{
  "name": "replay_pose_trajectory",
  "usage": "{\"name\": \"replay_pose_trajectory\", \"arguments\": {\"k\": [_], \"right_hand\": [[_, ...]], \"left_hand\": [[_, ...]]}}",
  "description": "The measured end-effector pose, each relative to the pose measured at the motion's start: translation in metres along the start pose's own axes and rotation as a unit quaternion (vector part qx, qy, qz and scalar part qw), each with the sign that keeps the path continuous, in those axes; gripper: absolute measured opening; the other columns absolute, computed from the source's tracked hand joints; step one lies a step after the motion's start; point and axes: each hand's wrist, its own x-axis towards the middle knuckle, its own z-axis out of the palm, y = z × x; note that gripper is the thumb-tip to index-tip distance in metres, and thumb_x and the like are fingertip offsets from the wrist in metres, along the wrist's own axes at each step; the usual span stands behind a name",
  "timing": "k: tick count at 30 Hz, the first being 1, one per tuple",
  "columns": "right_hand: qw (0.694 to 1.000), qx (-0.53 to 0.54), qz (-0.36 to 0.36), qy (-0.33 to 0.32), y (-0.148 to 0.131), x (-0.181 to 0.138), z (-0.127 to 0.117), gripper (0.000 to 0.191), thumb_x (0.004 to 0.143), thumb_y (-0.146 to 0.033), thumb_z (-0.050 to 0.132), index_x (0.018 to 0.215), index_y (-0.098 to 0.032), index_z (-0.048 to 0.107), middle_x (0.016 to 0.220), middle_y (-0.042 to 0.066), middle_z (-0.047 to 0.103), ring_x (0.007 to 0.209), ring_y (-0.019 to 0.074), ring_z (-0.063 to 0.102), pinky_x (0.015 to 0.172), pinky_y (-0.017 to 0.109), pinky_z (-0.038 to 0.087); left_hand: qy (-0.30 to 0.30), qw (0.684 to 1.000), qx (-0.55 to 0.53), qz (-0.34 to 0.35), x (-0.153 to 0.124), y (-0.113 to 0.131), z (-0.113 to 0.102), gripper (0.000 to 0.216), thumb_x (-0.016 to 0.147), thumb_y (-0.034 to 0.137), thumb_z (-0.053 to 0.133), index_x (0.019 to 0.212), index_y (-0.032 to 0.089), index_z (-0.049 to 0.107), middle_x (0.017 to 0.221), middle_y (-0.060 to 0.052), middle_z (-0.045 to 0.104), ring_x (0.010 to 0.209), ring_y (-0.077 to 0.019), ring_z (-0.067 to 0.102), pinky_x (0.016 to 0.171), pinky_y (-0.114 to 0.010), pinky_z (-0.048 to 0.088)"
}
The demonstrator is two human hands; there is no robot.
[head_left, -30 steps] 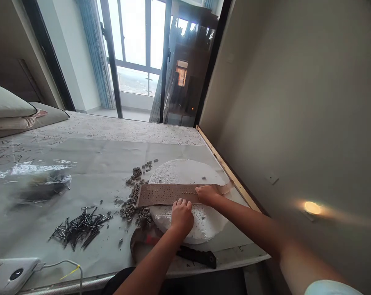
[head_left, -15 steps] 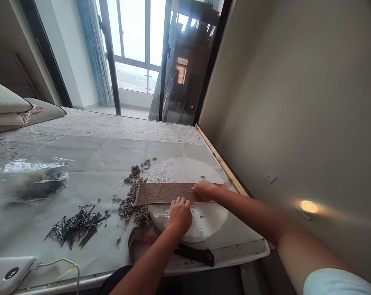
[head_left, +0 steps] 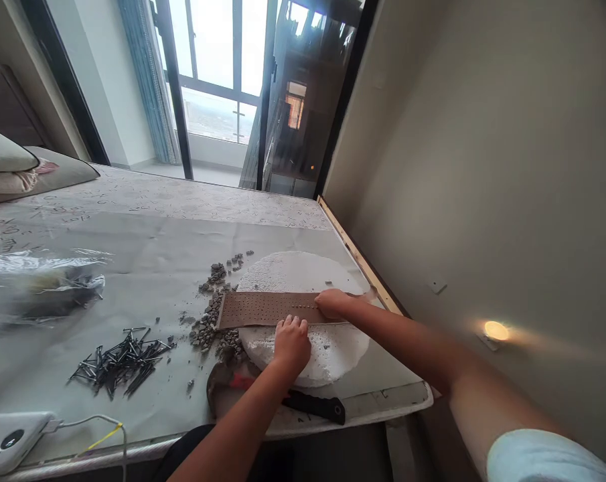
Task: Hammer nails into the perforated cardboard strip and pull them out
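Note:
A long brown strip (head_left: 255,310) with rows of small holes lies across a round white foam slab (head_left: 303,271). A short row of small pale studs (head_left: 301,306) stands out along its middle. My right hand (head_left: 334,304) is closed at the end of that row, fingertips down on the strip; whatever they pinch is hidden. My left hand (head_left: 292,343) has its fingers curled over the strip's near edge, gripping it above the foam. Beneath my left forearm lies a hatchet-like tool with a black handle (head_left: 317,406), its head partly covered.
Grey stone chips (head_left: 209,321) are scattered left of the foam. Farther left are a heap of dark nails (head_left: 119,361), a clear plastic bag (head_left: 46,288) and a white power bank (head_left: 14,438) with a cable. A wooden rail (head_left: 357,254) edges the bed beside the wall.
The view has shifted slightly, so the bed's contents appear a little higher and to the left. Both hands stay at the strip, the right one a touch farther right along it.

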Motion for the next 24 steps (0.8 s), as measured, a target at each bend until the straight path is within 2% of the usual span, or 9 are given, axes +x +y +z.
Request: {"name": "replay_pose_trajectory", "arguments": {"k": [5,8,10,14,18,24], "right_hand": [[1.000,0.000,-0.029,-0.009,0.003,0.000,-0.006,0.026,0.071,-0.013,0.057,0.094,-0.011,0.068,0.094,0.017,0.068,0.088,0.0249,0.064,0.074,0.029,0.048],[0.999,0.000,-0.037,-0.006,0.003,0.000,-0.011,0.030,0.073,-0.014,0.056,0.100,-0.013,0.066,0.099,0.015,0.067,0.094,0.0243,0.062,0.078,0.030,0.046],[1.000,-0.001,-0.022,-0.006,0.002,0.000,-0.012,0.031,0.075,-0.015,0.054,0.103,-0.012,0.065,0.100,0.017,0.067,0.093,0.0251,0.062,0.077,0.031,0.047],[1.000,-0.001,0.015,-0.027,-0.001,0.001,-0.012,0.026,0.074,-0.016,0.055,0.094,-0.008,0.069,0.094,0.020,0.068,0.086,0.0260,0.065,0.073,0.031,0.048],[0.999,0.002,0.014,-0.032,-0.002,0.001,-0.014,0.027,0.070,-0.016,0.058,0.093,-0.008,0.070,0.095,0.019,0.068,0.088,0.0256,0.064,0.074,0.029,0.048],[0.999,0.002,0.030,-0.031,-0.004,0.001,-0.016,0.027,0.073,-0.018,0.056,0.094,-0.008,0.070,0.095,0.019,0.068,0.086,0.0264,0.065,0.071,0.031,0.049]], "left_hand": [[0.002,1.000,0.002,0.001,0.001,-0.001,0.002,0.038,0.080,0.018,0.041,0.115,0.015,0.055,0.118,-0.013,0.056,0.119,-0.0262,0.041,0.099,-0.041,0.028],[0.010,1.000,0.004,0.002,0.001,-0.001,0.003,0.037,0.080,0.019,0.041,0.114,0.015,0.055,0.118,-0.014,0.056,0.119,-0.0266,0.041,0.099,-0.041,0.028],[0.011,1.000,0.004,0.002,0.002,-0.001,0.004,0.037,0.080,0.019,0.042,0.113,0.014,0.056,0.118,-0.014,0.056,0.119,-0.0269,0.042,0.098,-0.041,0.029],[0.007,1.000,0.005,0.000,0.002,-0.001,0.003,0.037,0.080,0.019,0.042,0.114,0.013,0.055,0.119,-0.014,0.056,0.120,-0.0271,0.041,0.098,-0.041,0.029],[0.008,1.000,0.007,0.000,0.002,0.000,0.002,0.037,0.081,0.020,0.041,0.113,0.013,0.055,0.118,-0.014,0.056,0.120,-0.0275,0.041,0.098,-0.041,0.029],[0.014,1.000,0.003,0.004,0.003,-0.001,0.003,0.035,0.081,0.018,0.041,0.112,0.014,0.056,0.114,-0.014,0.058,0.118,-0.0267,0.043,0.097,-0.041,0.029]]}}
